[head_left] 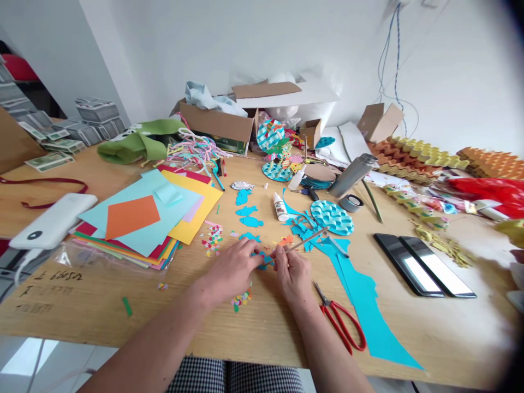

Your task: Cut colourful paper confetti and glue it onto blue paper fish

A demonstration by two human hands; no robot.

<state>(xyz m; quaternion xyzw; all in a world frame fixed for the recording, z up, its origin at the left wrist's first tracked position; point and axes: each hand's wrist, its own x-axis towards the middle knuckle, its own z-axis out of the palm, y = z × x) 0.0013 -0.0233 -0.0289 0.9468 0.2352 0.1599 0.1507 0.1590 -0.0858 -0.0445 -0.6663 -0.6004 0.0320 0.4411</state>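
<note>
My left hand (235, 266) rests on the table, its fingers closed at the left edge of a small blue paper cut-out (267, 260) with darker dots. In my right hand (292, 273) is a thin wooden stick (307, 240), its lower tip down at the cut-out. Beyond my fingers lie blue paper fish (250, 221) in a column. Small coloured paper dots (213, 240) are scattered left of them, and another pile of dots (241, 300) sits below my left wrist. A white glue bottle (280, 208) stands behind. Red-handled scissors (341, 322) lie beside my right forearm.
Blue paper scraps (360, 295) stretch along the right, near two black phones (409, 267). Stacked coloured paper (139, 218) and a white power bank (53, 221) lie left. A metal flask (354, 174), tape roll (351, 203), egg cartons (421, 158) and cardboard box (216, 123) stand farther back.
</note>
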